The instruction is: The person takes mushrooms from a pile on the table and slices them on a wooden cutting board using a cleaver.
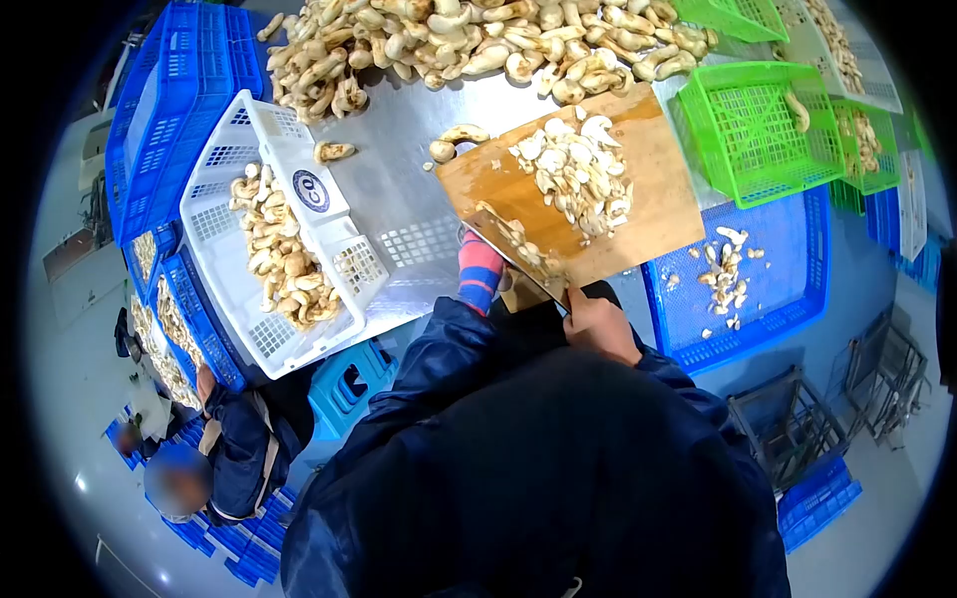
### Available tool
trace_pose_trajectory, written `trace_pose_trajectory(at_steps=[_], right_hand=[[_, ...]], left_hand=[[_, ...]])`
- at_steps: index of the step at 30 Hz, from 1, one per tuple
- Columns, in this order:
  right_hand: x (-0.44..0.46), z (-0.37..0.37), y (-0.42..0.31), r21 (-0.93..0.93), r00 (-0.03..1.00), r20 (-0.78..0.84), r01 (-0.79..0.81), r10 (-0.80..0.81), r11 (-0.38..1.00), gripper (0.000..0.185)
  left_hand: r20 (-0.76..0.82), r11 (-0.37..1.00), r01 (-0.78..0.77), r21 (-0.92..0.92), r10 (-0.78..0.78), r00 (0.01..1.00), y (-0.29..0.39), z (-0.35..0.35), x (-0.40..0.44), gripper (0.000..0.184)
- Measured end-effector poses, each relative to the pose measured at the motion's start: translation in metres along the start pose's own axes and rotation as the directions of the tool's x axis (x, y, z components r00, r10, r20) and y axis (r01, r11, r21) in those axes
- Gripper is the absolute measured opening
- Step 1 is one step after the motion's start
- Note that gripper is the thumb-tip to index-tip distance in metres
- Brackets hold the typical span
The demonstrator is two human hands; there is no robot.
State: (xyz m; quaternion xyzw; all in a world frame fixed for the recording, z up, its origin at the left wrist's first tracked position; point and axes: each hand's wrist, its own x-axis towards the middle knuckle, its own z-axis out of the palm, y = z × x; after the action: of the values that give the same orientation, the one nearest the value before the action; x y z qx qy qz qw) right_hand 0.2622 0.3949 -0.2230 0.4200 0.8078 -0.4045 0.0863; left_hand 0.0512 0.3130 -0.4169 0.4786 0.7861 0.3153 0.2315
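My right hand [600, 329] is closed around the handle of a long knife [528, 276], at the near edge of a wooden cutting board [663, 204]. Its blade slants up and left across the board's near-left side. My left hand [478, 261], in a pink and blue striped glove, is beside the blade's far end; its fingers are hidden. Cut mushroom pieces [520, 241] lie along the blade's far side. Farther up the board is a heap of sliced mushrooms [583, 174]. Two whole mushrooms [459, 140] rest by the board's upper left corner.
A large pile of whole mushrooms [429, 45] covers the back of the metal table [384, 179]. On the left stands a white crate [214, 164] of mushrooms. Right are a green basket [763, 125] and a blue tray [802, 299] with pieces. Another person [239, 458] is at lower left.
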Motion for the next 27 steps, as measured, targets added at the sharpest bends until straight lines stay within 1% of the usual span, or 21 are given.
trace_pose_trajectory(at_steps=[3, 4, 6, 7, 9, 11, 14, 15, 17, 18, 21, 22, 25, 26, 27], right_hand=[[-0.008, -0.003, 0.002, -0.020, 0.999, 0.023, -0.038, 0.039, 0.999, 0.028], [-0.008, -0.006, 0.001, -0.010, 0.997, 0.047, -0.067, 0.067, 0.998, 0.029], [-0.005, -0.008, -0.002, 0.010, 0.988, 0.096, -0.122, 0.120, 0.993, 0.031], [-0.005, -0.008, -0.001, 0.006, 0.993, 0.078, -0.093, 0.092, 0.996, 0.028], [-0.002, -0.009, 0.000, -0.005, 0.998, 0.046, -0.035, 0.035, 0.999, 0.024], [0.011, -0.003, -0.002, 0.024, 0.999, 0.016, -0.030, 0.029, 0.999, 0.022], [0.060, 0.022, -0.001, 0.032, 1.000, 0.016, -0.023, 0.022, 0.999, 0.021], [0.077, 0.027, -0.001, 0.029, 1.000, 0.018, -0.018, 0.017, 0.999, 0.021], [0.096, 0.007, -0.007, 0.066, 0.997, 0.076, -0.029, 0.023, 0.997, 0.023], [0.100, -0.001, -0.009, 0.084, 0.994, 0.105, -0.036, 0.027, 0.996, 0.024], [0.088, -0.015, 0.006, 0.074, 0.998, -0.045, -0.050, 0.053, 0.996, 0.028], [0.086, -0.014, 0.013, 0.085, 0.994, -0.051, -0.094, 0.099, 0.992, 0.029], [0.079, -0.007, 0.022, 0.092, 0.992, -0.088, -0.086, 0.094, 0.992, 0.028], [0.078, -0.006, 0.022, 0.074, 0.992, -0.094, -0.074, 0.081, 0.995, 0.028], [0.079, -0.006, 0.022, 0.036, 0.993, -0.089, -0.071, 0.074, 0.997, 0.028]], left_hand=[[0.044, 0.985, 0.132, -0.115, -0.127, 0.991, 0.008, 0.000, -0.001, 0.040], [0.056, 0.977, 0.187, -0.099, -0.182, 0.982, 0.010, -0.002, 0.001, 0.040], [0.080, 0.940, 0.316, -0.131, -0.307, 0.948, 0.016, -0.006, 0.003, 0.041], [0.099, 0.904, 0.388, -0.179, -0.376, 0.921, 0.027, -0.013, 0.006, 0.041], [0.146, 0.797, 0.527, -0.295, -0.507, 0.849, 0.055, -0.026, 0.013, 0.041], [0.207, 0.638, 0.646, -0.418, -0.626, 0.752, 0.089, -0.045, 0.022, 0.042], [0.316, 0.480, 0.769, -0.422, -0.717, 0.621, 0.069, -0.037, 0.023, 0.041], [0.340, 0.474, 0.762, -0.442, -0.697, 0.631, 0.069, -0.041, 0.022, 0.040], [0.382, 0.458, 0.744, -0.486, -0.654, 0.652, 0.071, -0.050, 0.022, 0.038], [0.409, 0.397, 0.732, -0.553, -0.637, 0.654, 0.074, -0.057, 0.022, 0.038], [0.532, 0.263, 0.739, -0.621, -0.550, 0.643, 0.073, -0.079, 0.018, 0.041], [0.589, 0.220, 0.730, -0.647, -0.464, 0.662, 0.069, -0.084, 0.015, 0.042], [0.642, 0.155, 0.685, -0.712, -0.250, 0.725, 0.071, -0.097, 0.008, 0.043], [0.672, 0.179, 0.706, -0.685, -0.219, 0.708, 0.065, -0.098, 0.006, 0.043], [0.673, 0.216, 0.709, -0.671, -0.225, 0.705, 0.066, -0.102, 0.006, 0.043]])
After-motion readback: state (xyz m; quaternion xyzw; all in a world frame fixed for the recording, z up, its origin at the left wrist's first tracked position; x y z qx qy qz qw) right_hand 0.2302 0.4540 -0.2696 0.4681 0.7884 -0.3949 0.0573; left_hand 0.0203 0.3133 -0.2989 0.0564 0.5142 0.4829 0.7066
